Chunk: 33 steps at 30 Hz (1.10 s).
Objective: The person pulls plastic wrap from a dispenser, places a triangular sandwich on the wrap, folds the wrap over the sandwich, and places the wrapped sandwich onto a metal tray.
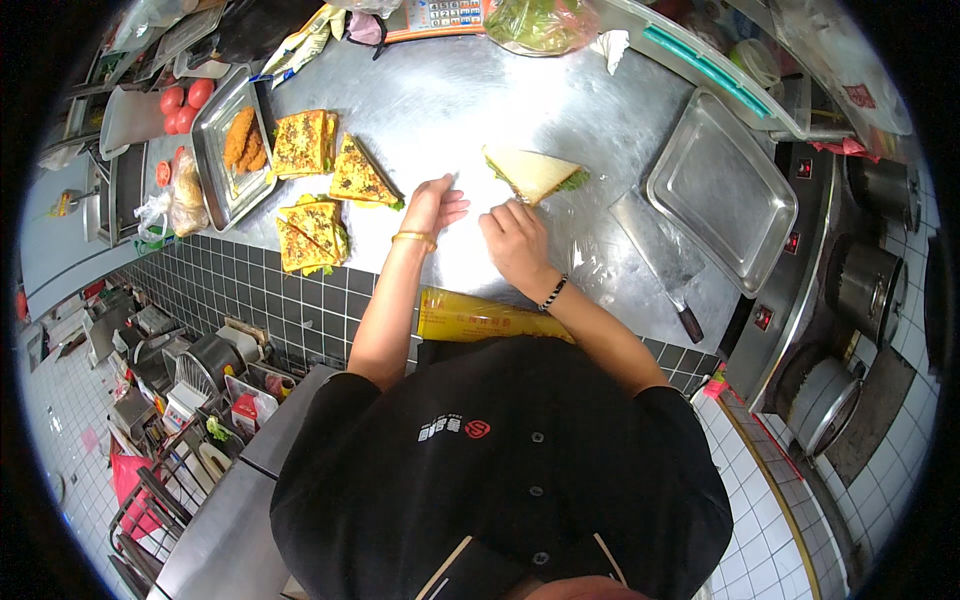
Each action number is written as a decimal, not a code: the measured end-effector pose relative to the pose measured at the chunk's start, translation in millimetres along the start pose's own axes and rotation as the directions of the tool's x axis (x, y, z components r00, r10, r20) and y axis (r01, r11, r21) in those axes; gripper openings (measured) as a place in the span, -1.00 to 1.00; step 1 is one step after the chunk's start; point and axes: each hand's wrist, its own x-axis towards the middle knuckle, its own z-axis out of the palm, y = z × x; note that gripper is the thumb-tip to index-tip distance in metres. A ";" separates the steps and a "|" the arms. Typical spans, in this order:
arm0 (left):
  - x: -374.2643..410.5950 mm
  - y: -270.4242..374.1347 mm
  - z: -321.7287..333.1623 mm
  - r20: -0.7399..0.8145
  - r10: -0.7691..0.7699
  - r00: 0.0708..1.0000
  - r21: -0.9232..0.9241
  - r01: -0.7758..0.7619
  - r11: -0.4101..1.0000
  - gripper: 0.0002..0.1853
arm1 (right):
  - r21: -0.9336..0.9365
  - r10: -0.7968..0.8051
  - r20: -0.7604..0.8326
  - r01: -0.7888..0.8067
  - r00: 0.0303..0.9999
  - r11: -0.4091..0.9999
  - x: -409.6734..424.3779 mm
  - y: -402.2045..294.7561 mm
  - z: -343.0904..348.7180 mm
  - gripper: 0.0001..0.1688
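A triangular half of a white-bread sandwich [534,171] with green leaf filling lies on clear plastic film [581,259]. My right hand [519,238] is at its lower edge with curled fingers; whether film is pinched in them is hidden. Left of the sandwich, my left hand [435,204] hovers over the steel worktop [450,105], fingers apart and holding nothing. A yellow printed box [480,315] lies at the worktop's front edge. Browned, speckled sandwiches are grouped at the left: a triangle [364,172], a stack [300,144] and a cut square [311,236].
A steel tray [238,191] holds fried cutlets [244,142] at the left, beside tomatoes [180,112] and a bagged food item [186,199]. On the right are a cleaver [652,244] and another steel tray [724,191]. A bag of lettuce [540,26] and a scale [442,15] stand behind.
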 end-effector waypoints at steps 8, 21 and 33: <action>35.1 10.4 26.8 -0.004 0.396 0.918 0.257 -0.382 0.888 -0.88 | 0.015 -0.012 -0.010 0.012 1.000 1.000 11.0 -4.9 -10.3 -0.91; 10.5 17.9 18.2 0.735 0.635 0.238 0.512 -0.808 -0.291 -0.67 | 0.201 0.290 -0.093 -0.267 0.953 0.942 35.1 23.5 -25.5 -0.89; 31.4 38.8 41.5 0.714 0.631 0.302 0.471 -0.875 -0.113 -0.95 | 0.620 0.770 0.081 -0.637 0.633 0.459 29.6 59.5 -18.7 -0.87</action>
